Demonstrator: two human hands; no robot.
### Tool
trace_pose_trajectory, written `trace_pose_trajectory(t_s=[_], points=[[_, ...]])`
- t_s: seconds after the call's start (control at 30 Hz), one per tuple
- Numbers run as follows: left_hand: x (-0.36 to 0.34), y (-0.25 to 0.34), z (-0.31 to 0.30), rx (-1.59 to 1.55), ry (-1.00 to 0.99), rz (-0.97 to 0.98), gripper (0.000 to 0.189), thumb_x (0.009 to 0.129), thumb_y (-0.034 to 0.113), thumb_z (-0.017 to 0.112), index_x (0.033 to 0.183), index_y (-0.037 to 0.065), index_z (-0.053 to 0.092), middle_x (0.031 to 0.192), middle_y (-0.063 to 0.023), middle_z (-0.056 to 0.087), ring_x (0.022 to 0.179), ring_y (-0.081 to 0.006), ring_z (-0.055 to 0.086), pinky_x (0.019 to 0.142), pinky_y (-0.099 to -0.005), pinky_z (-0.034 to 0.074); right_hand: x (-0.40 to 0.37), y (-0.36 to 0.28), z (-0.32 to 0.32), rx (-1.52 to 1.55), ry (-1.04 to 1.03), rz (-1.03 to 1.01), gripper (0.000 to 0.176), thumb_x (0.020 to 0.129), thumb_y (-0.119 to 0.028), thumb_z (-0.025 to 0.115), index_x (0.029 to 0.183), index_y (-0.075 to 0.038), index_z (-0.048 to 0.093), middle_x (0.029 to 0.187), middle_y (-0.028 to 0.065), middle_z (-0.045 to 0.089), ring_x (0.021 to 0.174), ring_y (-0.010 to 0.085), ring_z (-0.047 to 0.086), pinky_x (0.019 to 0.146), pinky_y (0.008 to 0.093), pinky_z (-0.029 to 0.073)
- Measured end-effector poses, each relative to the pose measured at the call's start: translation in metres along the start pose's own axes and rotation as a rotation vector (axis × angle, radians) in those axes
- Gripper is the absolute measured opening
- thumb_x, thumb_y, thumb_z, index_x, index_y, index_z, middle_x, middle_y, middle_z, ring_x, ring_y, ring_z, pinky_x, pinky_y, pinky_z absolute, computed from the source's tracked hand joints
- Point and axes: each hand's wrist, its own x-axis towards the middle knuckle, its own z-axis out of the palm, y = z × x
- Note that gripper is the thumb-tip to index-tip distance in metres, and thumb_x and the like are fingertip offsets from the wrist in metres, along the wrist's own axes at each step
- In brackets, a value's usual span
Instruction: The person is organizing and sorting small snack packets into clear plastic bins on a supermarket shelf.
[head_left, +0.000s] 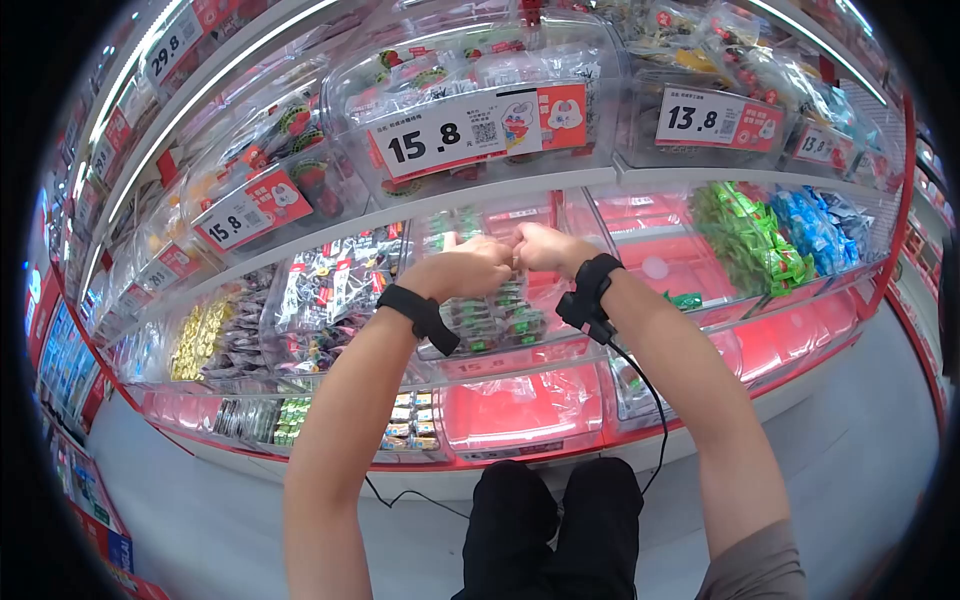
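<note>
My left hand and my right hand meet over a clear bin on the middle shelf. Both have curled fingers, with the fingertips close together. Whatever they pinch is too small and hidden to make out; see-through plastic shows just below my right hand. Under them, green and dark small packets lie in rows in the bin. A black strap circles each wrist, and a dark cable hangs from the right one.
Green packets and blue packets fill the bin at right. Above is a shelf edge with a 15.8 price card. Gold-wrapped packets sit at left. A lower red-lined bin stands before my knees.
</note>
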Motion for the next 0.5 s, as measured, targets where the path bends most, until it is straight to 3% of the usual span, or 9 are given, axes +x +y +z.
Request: trace_pose_trajectory(t_s=[0.03, 0.13, 0.23, 0.27, 0.37, 0.4, 0.5], points=[[0.001, 0.001, 0.001, -0.013, 0.018, -0.005, 0.039, 0.086, 0.023, 0.040, 0.117, 0.012, 0.060, 0.128, -0.0107, 0.054, 0.129, -0.0259, 0.040, 0.106, -0.0582, 0.014, -0.001, 0.001, -0.002, -0.092, 0.025, -0.007, 0.024, 0.078, -0.014, 0.067, 0.095, 0.002, 0.065, 0.085, 0.0130, 0.066, 0.080, 0.0186, 0.065, 0.068, 0.0321, 0.052], [0.003, 0.000, 0.008, -0.072, 0.122, 0.003, 0.036, 0.085, 0.022, 0.040, 0.112, 0.009, 0.060, 0.114, -0.0108, 0.061, 0.120, -0.0268, 0.049, 0.104, -0.0575, 0.017, -0.003, 0.004, 0.000, 0.031, -0.061, 0.060, 0.032, 0.077, -0.017, 0.066, 0.102, 0.003, 0.063, 0.088, 0.0127, 0.066, 0.083, 0.0200, 0.064, 0.071, 0.0345, 0.050], [0.005, 0.002, 0.001, 0.055, 0.036, -0.023, 0.034, 0.086, 0.022, 0.040, 0.110, 0.009, 0.060, 0.111, -0.0111, 0.062, 0.117, -0.0266, 0.050, 0.100, -0.0586, 0.021, -0.009, -0.014, -0.008, -0.267, -0.267, 0.122, 0.040, 0.082, -0.006, 0.057, 0.121, 0.002, 0.052, 0.094, 0.0072, 0.062, 0.093, 0.0141, 0.060, 0.070, 0.0278, 0.048], [0.003, 0.001, 0.001, 0.059, 0.053, 0.001, 0.031, 0.086, 0.023, 0.039, 0.105, 0.009, 0.061, 0.110, -0.0113, 0.062, 0.116, -0.0261, 0.051, 0.097, -0.0574, 0.024, -0.011, -0.018, -0.005, -0.196, -0.325, 0.088, 0.046, 0.083, -0.009, 0.055, 0.128, 0.000, 0.048, 0.106, 0.0130, 0.060, 0.099, 0.0219, 0.060, 0.080, 0.0377, 0.053], [0.003, -0.002, 0.002, 0.069, 0.060, 0.008, 0.030, 0.086, 0.023, 0.040, 0.102, 0.010, 0.061, 0.109, -0.0120, 0.062, 0.115, -0.0266, 0.051, 0.095, -0.0542, 0.025, -0.036, -0.031, -0.006, -0.171, -0.259, 0.319, 0.048, 0.085, -0.010, 0.050, 0.131, -0.001, 0.042, 0.122, 0.0198, 0.052, 0.109, 0.0326, 0.055, 0.088, 0.0515, 0.051], [0.002, -0.002, 0.001, 0.072, 0.058, 0.006, 0.029, 0.086, 0.023, 0.040, 0.101, 0.009, 0.061, 0.109, -0.0122, 0.062, 0.115, -0.0269, 0.051, 0.095, -0.0542, 0.025, -0.048, -0.034, -0.005, -0.022, -0.263, 0.331, 0.052, 0.089, -0.016, 0.045, 0.137, -0.003, 0.035, 0.141, 0.0253, 0.034, 0.126, 0.0436, 0.039, 0.091, 0.0662, 0.042], [0.004, -0.004, 0.001, 0.072, 0.055, 0.013, 0.029, 0.086, 0.023, 0.040, 0.100, 0.009, 0.061, 0.108, -0.0128, 0.062, 0.115, -0.0277, 0.051, 0.096, -0.0550, 0.024, -0.075, -0.034, 0.005, 0.368, -0.126, 0.427, 0.058, 0.093, -0.030, 0.044, 0.142, -0.005, 0.028, 0.150, 0.0239, 0.016, 0.135, 0.0464, 0.023, 0.094, 0.0719, 0.033]])
